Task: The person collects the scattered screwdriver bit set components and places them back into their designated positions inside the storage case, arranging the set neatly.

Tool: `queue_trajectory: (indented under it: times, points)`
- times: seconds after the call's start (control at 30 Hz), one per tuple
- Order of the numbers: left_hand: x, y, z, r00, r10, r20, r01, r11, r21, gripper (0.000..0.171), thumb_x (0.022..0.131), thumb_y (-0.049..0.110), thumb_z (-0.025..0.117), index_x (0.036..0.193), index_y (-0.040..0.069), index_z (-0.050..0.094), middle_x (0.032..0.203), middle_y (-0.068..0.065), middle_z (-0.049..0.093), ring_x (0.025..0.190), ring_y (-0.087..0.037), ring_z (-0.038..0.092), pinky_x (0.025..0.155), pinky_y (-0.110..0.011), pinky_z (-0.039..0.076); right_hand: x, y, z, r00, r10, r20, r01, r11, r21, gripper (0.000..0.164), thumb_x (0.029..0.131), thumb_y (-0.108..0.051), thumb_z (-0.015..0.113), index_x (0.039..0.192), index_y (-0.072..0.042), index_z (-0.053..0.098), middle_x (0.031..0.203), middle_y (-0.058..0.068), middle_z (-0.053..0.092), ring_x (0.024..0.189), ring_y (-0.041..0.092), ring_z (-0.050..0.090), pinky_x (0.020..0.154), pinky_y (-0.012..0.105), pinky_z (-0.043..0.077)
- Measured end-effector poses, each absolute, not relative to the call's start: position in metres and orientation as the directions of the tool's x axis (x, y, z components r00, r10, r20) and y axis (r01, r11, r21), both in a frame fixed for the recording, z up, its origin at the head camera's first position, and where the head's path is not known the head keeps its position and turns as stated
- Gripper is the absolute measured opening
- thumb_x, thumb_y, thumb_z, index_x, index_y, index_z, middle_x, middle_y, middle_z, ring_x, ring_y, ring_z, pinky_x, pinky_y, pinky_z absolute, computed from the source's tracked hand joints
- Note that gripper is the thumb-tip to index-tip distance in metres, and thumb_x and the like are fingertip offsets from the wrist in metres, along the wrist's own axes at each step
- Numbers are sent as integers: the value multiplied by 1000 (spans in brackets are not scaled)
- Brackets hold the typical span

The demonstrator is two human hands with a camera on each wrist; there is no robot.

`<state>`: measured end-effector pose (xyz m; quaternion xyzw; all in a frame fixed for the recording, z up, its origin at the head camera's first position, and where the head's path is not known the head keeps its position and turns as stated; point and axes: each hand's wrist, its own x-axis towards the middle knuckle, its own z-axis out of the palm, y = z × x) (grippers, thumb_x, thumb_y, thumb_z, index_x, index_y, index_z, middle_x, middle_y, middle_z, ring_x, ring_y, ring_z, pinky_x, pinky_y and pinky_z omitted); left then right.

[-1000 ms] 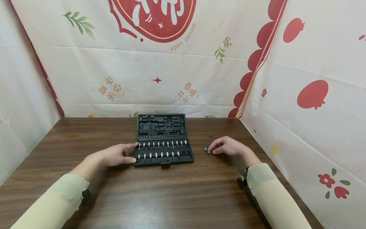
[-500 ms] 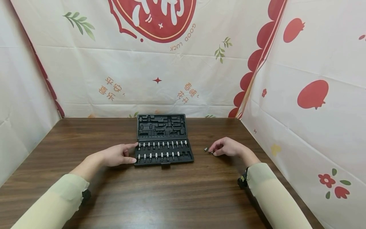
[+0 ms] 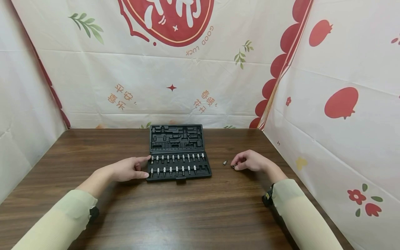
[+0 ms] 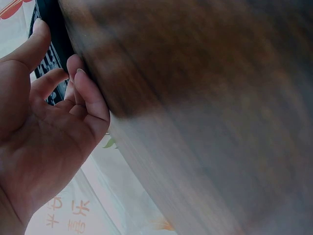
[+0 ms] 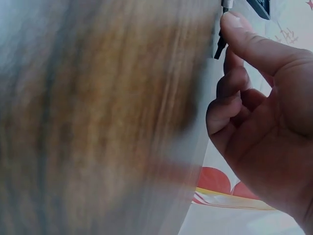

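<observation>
My right hand (image 3: pixel 251 160) is on the right part of the table, pinching a small bit socket (image 5: pixel 219 48) between thumb and fingertips. In the right wrist view its dark bit end sticks out below the thumb. Another bit socket (image 3: pixel 225 163) lies on the wood just left of that hand. An open black socket case (image 3: pixel 176 164) stands mid-table, two rows of silver bit sockets (image 3: pixel 170 170) in its lower half. At the case's left edge, my left hand (image 3: pixel 129 169) touches with extended index finger and thumb; its other fingers are bent.
The case's moulded lid (image 3: pixel 176 137) leans back near the table's far edge. A recess without bits shows at the right end of the front row. Printed white cloth (image 3: pixel 193 76) hangs behind the brown table (image 3: pixel 193 208) and along both sides.
My right hand has shifted slightly right with one bit socket, away from the other, which stays in place. The left hand and the case have not moved.
</observation>
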<state>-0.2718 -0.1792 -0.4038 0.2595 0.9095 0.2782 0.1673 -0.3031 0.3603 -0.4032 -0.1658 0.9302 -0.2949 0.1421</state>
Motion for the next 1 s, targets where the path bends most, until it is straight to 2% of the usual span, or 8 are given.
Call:
queue_trajectory:
  times: [0.23, 0.4, 0.53, 0.7, 0.8, 1.0]
  points:
    - [-272, -180, -404, -812, 561, -163, 373, 713, 594, 84, 105, 36, 76, 172, 4, 35, 84, -3, 58, 75, -16, 50, 77, -35, 43, -303, 354, -398, -912, -395, -108, -236, 722, -651, 13, 101, -23, 82, 113, -18, 83, 111, 0, 79, 101, 19, 63, 92, 36, 51]
    - [-272, -180, -403, -812, 559, -165, 374, 717, 588, 84, 105, 37, 75, 172, 4, 35, 84, -4, 59, 75, -16, 51, 77, -35, 42, -304, 346, -396, -905, -411, -107, -197, 629, -752, 20, 103, -18, 79, 121, -10, 79, 110, 12, 77, 95, 23, 68, 81, 36, 58]
    - [-273, -179, -404, -814, 555, -171, 370, 723, 584, 84, 105, 37, 76, 171, 5, 36, 85, -4, 59, 75, -16, 51, 78, -36, 42, -303, 337, -395, -905, -413, -105, -176, 587, -790, 30, 105, -20, 76, 130, -2, 72, 108, 17, 72, 89, 23, 66, 74, 35, 57]
    - [-274, -179, -407, -815, 555, -169, 367, 718, 591, 84, 105, 37, 76, 171, 5, 36, 84, -3, 57, 76, -16, 51, 79, -37, 43, -303, 326, -394, -901, -421, -106, -163, 553, -817, 36, 107, -19, 74, 137, -1, 68, 114, 19, 73, 92, 27, 67, 75, 34, 58]
    - [-274, -179, -408, -816, 555, -164, 368, 716, 594, 84, 105, 36, 76, 171, 5, 36, 83, -3, 57, 76, -16, 51, 79, -37, 43, -303, 319, -394, -893, -439, -101, -172, 541, -823, 36, 107, -17, 73, 139, -2, 68, 115, 17, 75, 93, 29, 68, 76, 35, 58]
    - [-275, -179, -409, -819, 551, -162, 363, 715, 598, 84, 104, 36, 77, 171, 5, 37, 82, -2, 56, 75, -16, 50, 78, -36, 42, -303, 305, -397, -889, -446, -104, -160, 515, -842, 38, 107, -17, 74, 139, 0, 69, 107, 5, 78, 85, 18, 65, 74, 35, 58]
